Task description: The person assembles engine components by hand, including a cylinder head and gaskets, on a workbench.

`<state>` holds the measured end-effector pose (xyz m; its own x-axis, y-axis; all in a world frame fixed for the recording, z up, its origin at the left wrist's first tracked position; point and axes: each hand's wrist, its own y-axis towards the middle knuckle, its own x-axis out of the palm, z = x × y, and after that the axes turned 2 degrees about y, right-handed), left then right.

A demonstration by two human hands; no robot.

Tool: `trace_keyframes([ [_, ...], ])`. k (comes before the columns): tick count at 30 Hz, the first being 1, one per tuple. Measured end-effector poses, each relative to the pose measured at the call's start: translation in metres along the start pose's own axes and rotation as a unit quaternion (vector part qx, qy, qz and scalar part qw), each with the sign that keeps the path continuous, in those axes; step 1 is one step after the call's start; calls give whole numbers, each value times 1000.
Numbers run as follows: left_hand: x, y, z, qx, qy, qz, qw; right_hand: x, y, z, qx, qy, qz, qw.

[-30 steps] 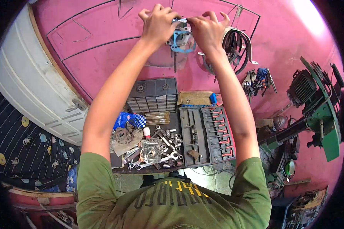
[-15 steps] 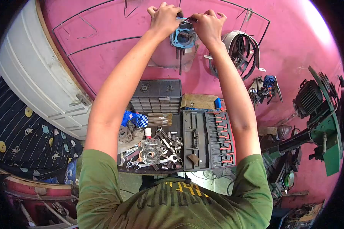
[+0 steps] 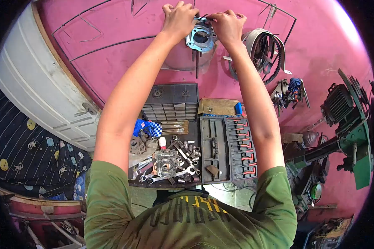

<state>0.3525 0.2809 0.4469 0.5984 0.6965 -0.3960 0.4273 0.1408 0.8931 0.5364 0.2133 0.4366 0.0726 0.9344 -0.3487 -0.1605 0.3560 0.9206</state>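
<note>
Several blue flat engine gaskets (image 3: 190,45) hang in a bunch against the pink wall, high in the head view. At the bunch's upper left edge is my left hand (image 3: 180,20), its thumb and finger closed there while other fingers curl up. My right hand (image 3: 228,25) pinches at the upper right edge, knuckles bent. Both hands touch the gaskets, though the fingertips are partly hidden. Dark narrow strips (image 3: 197,66) hang below the gaskets. Right of my right hand, belts (image 3: 255,43) hang in loops on the wall.
Below my arms, a bench holds a small-drawer cabinet (image 3: 170,101), a cardboard box (image 3: 214,107), spanners and sockets (image 3: 189,155), and an open tool case (image 3: 214,124) with red-handled tools. A green machine (image 3: 357,145) stands at right; a white door (image 3: 41,83) is at left.
The view has shifted slightly. Both hands stay at the top of the gaskets, and the blue gasket's face now shows a little wider and tilted between them.
</note>
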Motion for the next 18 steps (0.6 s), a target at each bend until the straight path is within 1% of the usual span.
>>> trace_keyframes([
  [2, -4, 0, -1, 42, 0, -17, 999, 2, -6, 2, -6, 7, 12, 1000],
  [4, -14, -2, 1, 56, 0, -21, 998, -11, -8, -3, -15, -29, 36, 999],
  [6, -24, -6, 4, 68, -1, -26, 997, -20, -9, -5, -14, -33, 41, 999],
  [8, -35, -11, 5, 84, 7, 13, 996, -25, -11, -5, 10, 20, 125, 992],
  [9, -41, -12, 5, 80, 4, 13, 997, -32, -14, -8, -10, 28, 148, 989],
  [10, -46, -14, 6, 74, 3, 4, 997, -66, -12, -38, 11, 59, 150, 987],
  [12, -51, -20, 6, 105, 26, 135, 985, -85, -18, -59, 3, 48, 171, 984],
  [13, -59, -23, 4, 114, 57, 130, 983, -92, -23, -69, -5, 48, 167, 985],
  [14, -66, -28, 2, 105, 57, 115, 986, -91, -28, -75, -11, 48, 174, 984],
  [16, -82, -44, 1, 81, -14, 74, 994, -87, -37, -94, -21, 59, 176, 982],
  [17, -90, -55, -1, 87, -25, 95, 991, -89, -43, -106, -30, 69, 170, 983],
  [18, -97, -70, -4, 80, -23, 83, 993, -87, -50, -119, -27, 79, 160, 984],
])
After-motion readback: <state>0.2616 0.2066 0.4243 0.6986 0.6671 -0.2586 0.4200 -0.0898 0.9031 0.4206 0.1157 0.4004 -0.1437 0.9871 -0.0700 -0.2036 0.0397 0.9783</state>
